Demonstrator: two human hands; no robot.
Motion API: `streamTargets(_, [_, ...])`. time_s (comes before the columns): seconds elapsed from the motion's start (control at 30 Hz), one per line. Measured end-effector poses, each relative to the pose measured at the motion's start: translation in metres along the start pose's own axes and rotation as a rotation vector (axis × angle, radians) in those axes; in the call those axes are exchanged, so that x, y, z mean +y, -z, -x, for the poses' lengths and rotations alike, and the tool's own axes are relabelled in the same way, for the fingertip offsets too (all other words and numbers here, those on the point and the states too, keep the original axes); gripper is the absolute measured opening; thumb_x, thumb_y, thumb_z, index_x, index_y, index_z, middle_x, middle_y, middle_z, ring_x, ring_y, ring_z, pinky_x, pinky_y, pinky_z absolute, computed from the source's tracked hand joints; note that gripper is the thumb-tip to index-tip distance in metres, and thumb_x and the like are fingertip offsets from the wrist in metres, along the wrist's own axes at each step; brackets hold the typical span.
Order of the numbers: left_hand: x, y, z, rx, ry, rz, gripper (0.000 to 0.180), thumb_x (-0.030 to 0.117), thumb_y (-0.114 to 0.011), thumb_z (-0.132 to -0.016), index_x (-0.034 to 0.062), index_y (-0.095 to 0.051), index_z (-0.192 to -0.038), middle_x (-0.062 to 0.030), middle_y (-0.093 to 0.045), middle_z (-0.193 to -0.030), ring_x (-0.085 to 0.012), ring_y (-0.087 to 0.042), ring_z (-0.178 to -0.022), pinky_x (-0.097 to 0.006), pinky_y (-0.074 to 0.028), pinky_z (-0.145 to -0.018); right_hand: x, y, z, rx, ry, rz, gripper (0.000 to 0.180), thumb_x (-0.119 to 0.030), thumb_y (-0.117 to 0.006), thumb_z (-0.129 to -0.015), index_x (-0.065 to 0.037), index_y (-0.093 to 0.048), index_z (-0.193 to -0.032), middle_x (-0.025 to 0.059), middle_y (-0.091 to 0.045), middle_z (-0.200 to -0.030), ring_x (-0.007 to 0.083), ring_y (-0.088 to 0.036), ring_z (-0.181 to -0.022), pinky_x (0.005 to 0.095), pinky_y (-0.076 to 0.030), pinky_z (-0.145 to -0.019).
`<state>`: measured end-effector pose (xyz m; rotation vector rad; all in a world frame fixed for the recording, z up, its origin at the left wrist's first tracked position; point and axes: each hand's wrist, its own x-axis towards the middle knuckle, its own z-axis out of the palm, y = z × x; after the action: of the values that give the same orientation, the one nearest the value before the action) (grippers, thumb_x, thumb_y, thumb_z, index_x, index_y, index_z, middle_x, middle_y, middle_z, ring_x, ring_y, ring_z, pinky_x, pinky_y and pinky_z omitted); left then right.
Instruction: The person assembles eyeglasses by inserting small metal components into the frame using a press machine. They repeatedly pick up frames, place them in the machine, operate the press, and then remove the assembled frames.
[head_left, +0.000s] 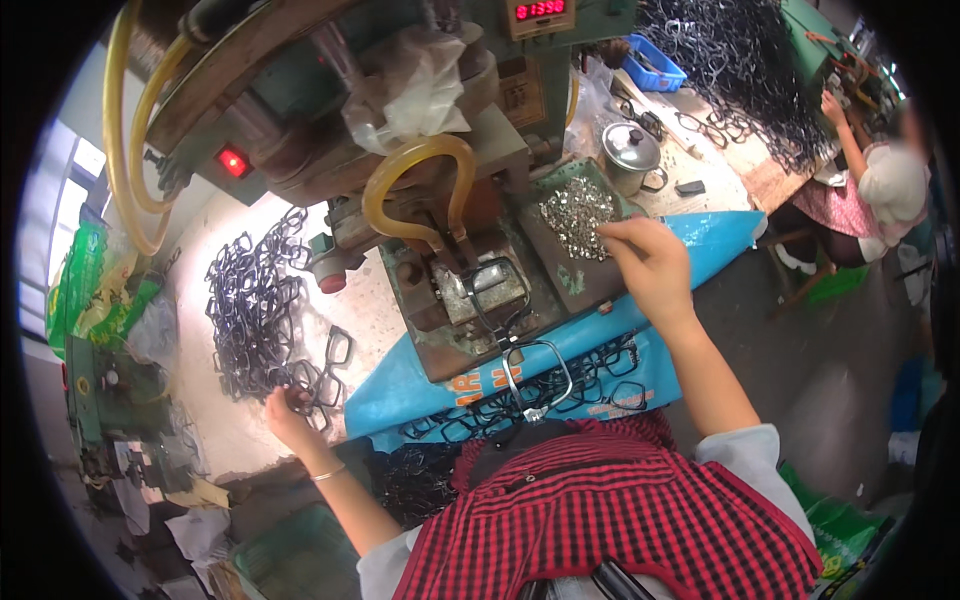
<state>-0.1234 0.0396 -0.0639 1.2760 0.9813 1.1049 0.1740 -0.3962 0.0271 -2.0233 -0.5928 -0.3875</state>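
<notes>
My right hand point(650, 262): fingers pinched together at the near right edge of a tray of small silvery metal parts point(578, 212); whether a part is caught between the fingertips I cannot tell. My left hand point(288, 408): closed on a dark spectacle frame point(322, 385) at the near end of a long heap of dark frames point(255, 300) on the pale worktop, far to the left. Between the hands: a green press machine point(440, 150) with a looped yellow hose point(415, 185), a red lamp point(233, 161) on its left and a red digit display at the top. One frame point(500, 290) lies on the machine's worn bed, another frame point(535, 375) just nearer, over the blue sheet point(700, 240). More dark frames point(600, 380) lie on that sheet, close to my red checked apron point(600, 510). Far right: a lidded metal pot point(632, 152), a blue basket point(655, 68), a second heap of frames point(740, 60), and another person point(880, 190) seated at the bench.
</notes>
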Motion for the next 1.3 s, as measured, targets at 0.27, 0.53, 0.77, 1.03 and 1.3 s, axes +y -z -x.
streamTargets(0.27, [-0.002,-0.094,0.023,-0.201,-0.057,-0.036,0.019,0.021,-0.059,-0.096,0.0059,-0.063,-0.084,0.0018,-0.060,-0.071,-0.0038,-0.049,-0.058,-0.020,-0.033,-0.050,-0.021,-0.054,-0.036,-0.119,-0.201,-0.317,0.015,-0.007,-0.068,-0.082,-0.002,-0.070,-0.097,0.0085,-0.070,-0.081,0.0157,-0.065,-0.075,0.0278,-0.050,-0.074])
streamTargets(0.53, [0.131,-0.140,0.110,-0.474,-0.312,0.500,0.013,0.015,-0.050,-0.103,0.0051,-0.057,-0.108,-0.0057,-0.065,-0.107,-0.0107,-0.061,-0.080,-0.026,-0.050,-0.057,-0.074,-0.055,-0.028,-0.029,0.139,-0.356,0.014,-0.002,-0.069,-0.080,-0.002,-0.071,-0.094,0.0087,-0.070,-0.091,0.0189,-0.067,-0.084,0.0302,-0.052,-0.079])
streamTargets(0.77, [0.179,-0.195,0.117,-0.469,-0.651,0.401,0.022,0.016,-0.052,-0.102,-0.0022,-0.057,-0.113,-0.0140,-0.068,-0.091,-0.0202,-0.066,-0.078,-0.035,-0.059,-0.069,-0.113,-0.069,-0.012,-0.238,-0.194,-0.952,0.051,0.003,-0.068,-0.083,0.003,-0.049,-0.130,0.0068,-0.068,-0.098,0.0109,-0.064,-0.090,0.0272,-0.049,-0.084])
streamTargets(1.03, [0.186,-0.165,0.160,-0.645,-0.483,0.486,0.022,0.014,-0.046,-0.102,-0.0020,-0.054,-0.115,-0.0112,-0.062,-0.082,-0.0159,-0.061,-0.061,-0.025,-0.049,-0.051,-0.107,-0.038,-0.007,-0.357,-0.083,-0.697,0.045,-0.005,-0.063,-0.085,0.000,-0.055,-0.129,0.0152,-0.061,-0.128,0.0250,-0.063,-0.115,0.0359,-0.046,-0.100])
streamTargets(1.3, [0.156,-0.181,0.189,-1.233,0.709,0.190,0.030,0.033,-0.040,-0.105,0.0055,-0.050,-0.110,-0.0108,-0.064,-0.067,-0.0152,-0.057,-0.046,-0.020,-0.037,-0.036,0.025,-0.038,-0.018,-0.028,0.210,0.377,0.018,-0.012,-0.076,-0.073,-0.006,-0.068,-0.088,0.0163,-0.063,-0.113,0.0374,-0.053,-0.122,0.0459,-0.046,-0.096])
